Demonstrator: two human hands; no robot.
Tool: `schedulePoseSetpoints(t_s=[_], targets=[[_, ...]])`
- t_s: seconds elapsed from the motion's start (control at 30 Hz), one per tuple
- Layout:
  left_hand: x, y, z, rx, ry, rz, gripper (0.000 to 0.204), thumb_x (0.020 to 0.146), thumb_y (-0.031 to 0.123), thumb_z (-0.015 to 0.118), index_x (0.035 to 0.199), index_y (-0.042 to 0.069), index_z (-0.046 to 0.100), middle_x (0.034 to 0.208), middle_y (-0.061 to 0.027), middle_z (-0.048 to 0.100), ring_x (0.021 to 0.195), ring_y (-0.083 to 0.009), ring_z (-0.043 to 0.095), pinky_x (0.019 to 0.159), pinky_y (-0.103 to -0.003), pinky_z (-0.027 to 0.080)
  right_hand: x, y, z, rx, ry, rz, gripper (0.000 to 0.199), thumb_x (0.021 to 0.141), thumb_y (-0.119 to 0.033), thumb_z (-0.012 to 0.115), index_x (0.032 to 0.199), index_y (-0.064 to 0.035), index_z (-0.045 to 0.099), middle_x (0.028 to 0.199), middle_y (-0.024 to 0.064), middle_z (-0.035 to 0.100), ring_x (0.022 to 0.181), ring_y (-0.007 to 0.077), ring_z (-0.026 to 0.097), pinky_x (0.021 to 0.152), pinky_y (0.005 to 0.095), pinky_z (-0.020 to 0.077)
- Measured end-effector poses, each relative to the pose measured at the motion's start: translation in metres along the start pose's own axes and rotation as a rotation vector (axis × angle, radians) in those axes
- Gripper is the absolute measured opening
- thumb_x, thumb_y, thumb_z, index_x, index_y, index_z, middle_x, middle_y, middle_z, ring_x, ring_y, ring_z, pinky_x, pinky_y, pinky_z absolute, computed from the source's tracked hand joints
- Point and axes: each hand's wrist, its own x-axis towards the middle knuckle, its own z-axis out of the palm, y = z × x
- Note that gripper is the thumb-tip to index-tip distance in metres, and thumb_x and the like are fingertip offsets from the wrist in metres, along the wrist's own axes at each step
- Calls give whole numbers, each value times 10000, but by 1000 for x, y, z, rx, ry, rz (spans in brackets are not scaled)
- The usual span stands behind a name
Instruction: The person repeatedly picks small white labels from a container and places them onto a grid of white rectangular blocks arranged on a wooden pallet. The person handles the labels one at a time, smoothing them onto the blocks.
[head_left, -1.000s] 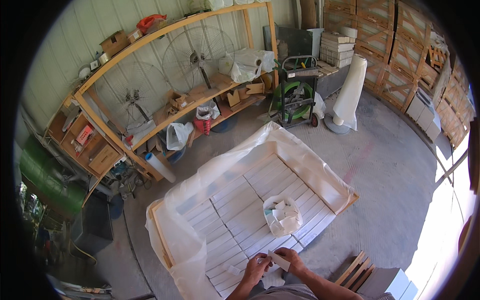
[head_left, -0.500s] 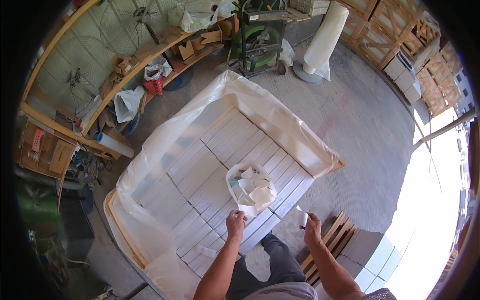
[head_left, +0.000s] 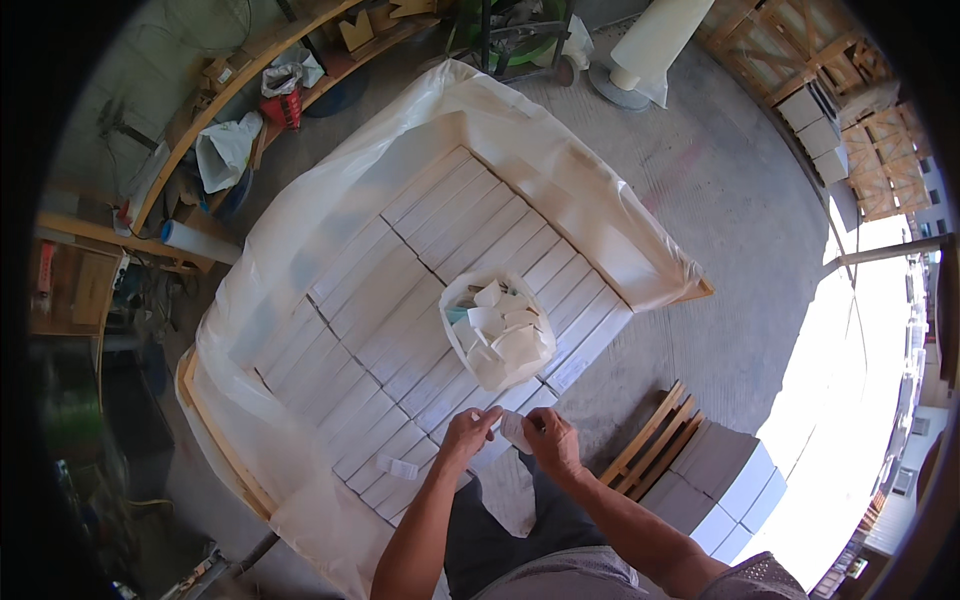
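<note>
Both hands meet in front of me, over the near edge of a stack of long white boxes. My right hand pinches a white label with faint print. At the label's left edge are the closed fingers of my left hand; whether they grip it is too small to tell. Just beyond my hands, a white plastic tub full of torn paper scraps stands on the boxes. Another white label strip lies on the boxes left of my left forearm.
Clear plastic sheeting over a wooden frame walls the far and left sides of the stack. At right are wooden slats and more boxes. A film roll stands at the back; a cluttered shelf curves along the left.
My right hand has come left with its label to meet my left hand. The paper piece my left hand held over the tub no longer shows there. The view has shifted slightly.
</note>
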Motion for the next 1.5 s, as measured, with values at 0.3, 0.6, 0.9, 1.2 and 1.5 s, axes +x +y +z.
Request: schedulePoseSetpoints(t_s=[0.3,0.6,0.9,1.2,1.5], targets=[[-5,-87,-51,-367,82,-5,281,850,250,665,950,-11,636,683,-59,621,490,-84,459,440,-260,359,25,-32,81,159,-106,65,209,865,-185,660,918,16,636,794,126,694,703,224,684,655,327,532],[85,-103,-157,-517,402,133,316,808,248,662,930,-43,639,680,-69,629,555,-111,513,529,-269,402,99,-54,213,317,-239,234,255,826,-197,680,913,41,650,719,79,677,587,130,620,569,257,480],[223,-81,-273,-109,677,263,272,823,251,631,874,-15,651,649,-72,604,614,-120,547,600,-278,431,211,-45,374,93,-93,39,248,839,-294,663,941,-68,666,892,60,663,821,212,641,752,354,493],[271,-74,-306,326,880,185,311,850,343,565,961,89,705,925,-174,696,892,-370,659,782,-470,511,229,-49,427,-172,33,-136,195,867,-303,643,914,-113,641,975,38,620,899,259,617,751,408,503],[277,-66,-289,488,989,138,264,883,297,537,918,72,670,926,-153,689,886,-354,665,751,-476,527,230,-46,432,-289,98,-226,173,873,-279,649,881,-112,602,936,45,598,884,269,615,700,417,513]])
